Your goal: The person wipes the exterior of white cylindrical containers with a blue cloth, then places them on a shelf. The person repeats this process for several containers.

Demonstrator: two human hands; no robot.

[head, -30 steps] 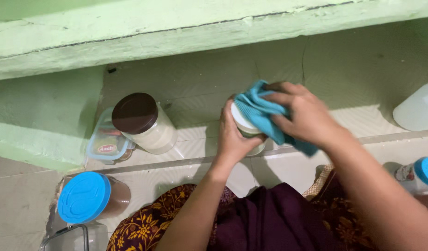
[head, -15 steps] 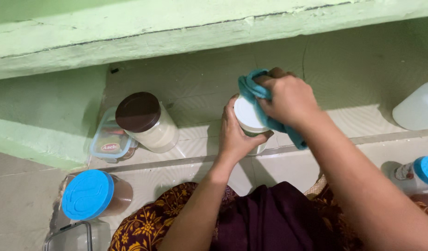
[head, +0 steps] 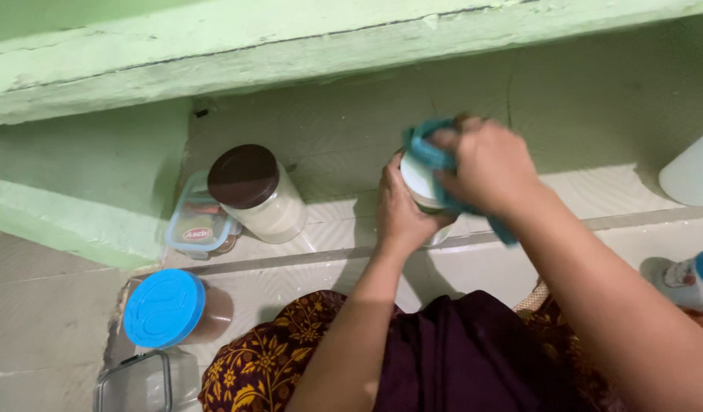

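Head view. Surface: pale tiled floor meeting a green painted wall with a projecting ledge above.

Containers: brown-lidded jar holding white powder, standing just beside a small clear box against the wall. Blue-lidded jar, brown contents, nearer the camera. White jug at the right edge.

Left hand: fingers wrapped around a white-lidded jar, held above the floor. Right hand: fingers bunched on a blue cloth, pressed against the jar's lid.
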